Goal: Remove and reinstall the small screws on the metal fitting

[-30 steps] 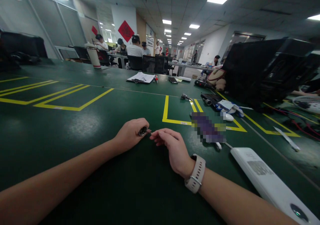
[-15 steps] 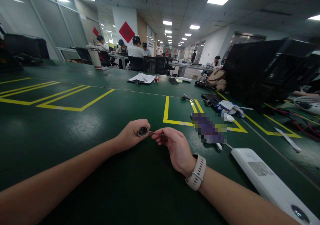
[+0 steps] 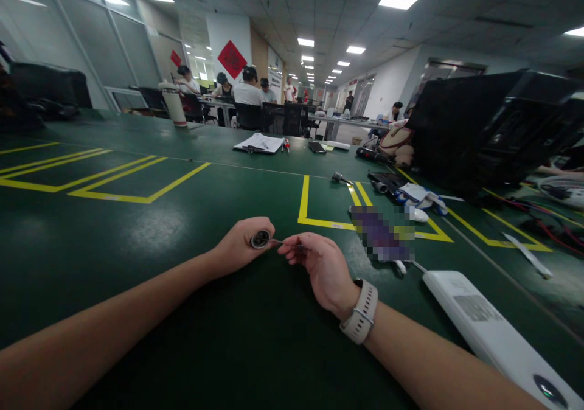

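Observation:
My left hand [image 3: 238,246] is closed around a small round part [image 3: 260,239] with a shiny metal rim and a dark hollow face, turned toward me. The rest of that part is hidden inside the fist. Between the fingertips of my right hand [image 3: 322,270] is a thin metal tool [image 3: 277,241], its kind too small to make out. Its far end reaches the rim of the round part; whether it goes inside I cannot tell. Both hands are just above the green table [image 3: 173,300], close together.
A long white device [image 3: 493,331] with a round button lies at right. A pixelated purple thing [image 3: 378,233], a dark metal-tipped part [image 3: 340,178], a cloth [image 3: 422,196] and a white mouse [image 3: 417,214] are nearer the middle. Papers [image 3: 259,142] and a cup [image 3: 174,107] stand further back.

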Tool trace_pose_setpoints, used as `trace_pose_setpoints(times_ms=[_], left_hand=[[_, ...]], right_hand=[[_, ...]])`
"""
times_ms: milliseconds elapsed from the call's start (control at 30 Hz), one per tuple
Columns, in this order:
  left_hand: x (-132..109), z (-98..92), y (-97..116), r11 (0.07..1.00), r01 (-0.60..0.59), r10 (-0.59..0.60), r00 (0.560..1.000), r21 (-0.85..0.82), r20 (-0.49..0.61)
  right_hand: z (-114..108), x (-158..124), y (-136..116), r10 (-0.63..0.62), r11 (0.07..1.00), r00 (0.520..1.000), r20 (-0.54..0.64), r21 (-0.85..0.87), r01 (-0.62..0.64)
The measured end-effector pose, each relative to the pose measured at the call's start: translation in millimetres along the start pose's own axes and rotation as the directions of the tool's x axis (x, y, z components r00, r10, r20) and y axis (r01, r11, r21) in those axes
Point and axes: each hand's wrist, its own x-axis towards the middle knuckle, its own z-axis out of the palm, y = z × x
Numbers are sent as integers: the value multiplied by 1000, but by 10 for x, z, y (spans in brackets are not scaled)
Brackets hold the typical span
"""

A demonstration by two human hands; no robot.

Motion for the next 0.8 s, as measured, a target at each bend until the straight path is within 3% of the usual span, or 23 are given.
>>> trace_pose_setpoints(times_ms=[300, 600, 800], left_hand=[[-16, 20, 7, 978, -52, 43, 998, 202, 49], [-4, -6, -4, 1000, -18, 18, 999, -15, 35], [-2, 0, 11, 993, -18, 14, 999, 119, 32]], right_hand=[[-7, -24, 58, -64, 984, 998, 2, -166, 63], [-29, -2, 14, 9, 1000, 1000, 28, -17, -8], [4, -19, 34, -48, 997, 998, -36, -59, 46]])
